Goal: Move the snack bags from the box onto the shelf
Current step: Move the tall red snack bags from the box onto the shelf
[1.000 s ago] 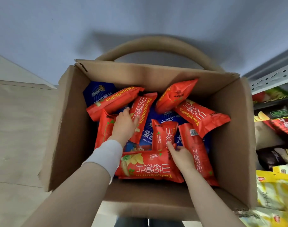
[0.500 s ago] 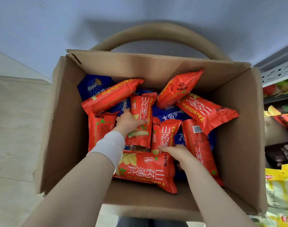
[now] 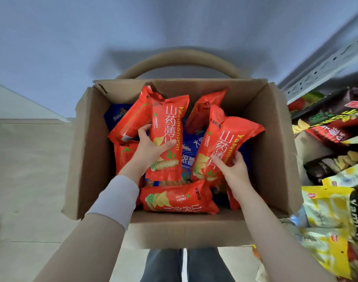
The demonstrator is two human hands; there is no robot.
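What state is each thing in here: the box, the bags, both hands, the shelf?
box, open, partly full of bags.
left hand, grips a red bag.
right hand, grips another red bag.
left-hand bag, held upright above the rest.
right-hand bag, held tilted rightwards.
flat red bag, lying by the near wall.
blue bags, lying underneath, mostly covered.
shelf, stocked with other snacks.

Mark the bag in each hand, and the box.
Left bag point(image 3: 170, 121), in left hand point(image 3: 148, 149), head view: printed front.
Right bag point(image 3: 225, 139), in right hand point(image 3: 233, 169), head view: printed front.
Box point(image 3: 271, 147), head view: right inner wall.
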